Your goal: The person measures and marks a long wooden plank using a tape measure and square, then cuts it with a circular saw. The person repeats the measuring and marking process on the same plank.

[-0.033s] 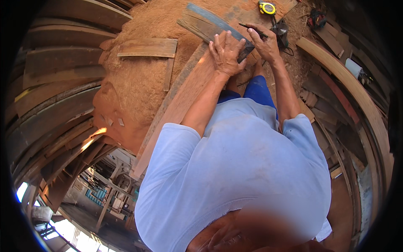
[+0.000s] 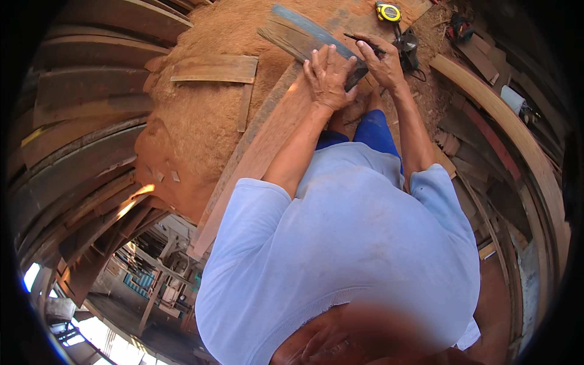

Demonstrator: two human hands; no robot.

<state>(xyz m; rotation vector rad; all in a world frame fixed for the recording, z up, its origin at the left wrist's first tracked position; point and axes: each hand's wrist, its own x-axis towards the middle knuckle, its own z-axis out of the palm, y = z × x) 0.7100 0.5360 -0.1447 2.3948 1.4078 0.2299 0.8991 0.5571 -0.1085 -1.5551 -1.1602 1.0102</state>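
Observation:
My left hand [image 2: 329, 79] lies flat with fingers spread, pressing on a short wooden piece [image 2: 286, 34] and the dark stock of what looks like a try square. The grey-blue blade of the square [image 2: 307, 25] runs along the far edge of that piece. Just right of it, my right hand [image 2: 384, 62] pinches a slim dark pencil [image 2: 352, 38], its tip close to the blade. Under the left hand and forearm stretches a long reddish plank [image 2: 267, 143], slanting toward the lower left.
A yellow tape measure [image 2: 387, 11] rests on a board beyond my right hand, near a dark corded power tool [image 2: 407, 45]. Offcuts [image 2: 214, 69] lie on sawdust [image 2: 182, 115] at left. Stacked boards [image 2: 91, 91] line the left side; a long curved-looking beam [image 2: 505, 115] borders the right.
The pencil and the fingers of my right hand have shifted very slightly. Everything else is as it was.

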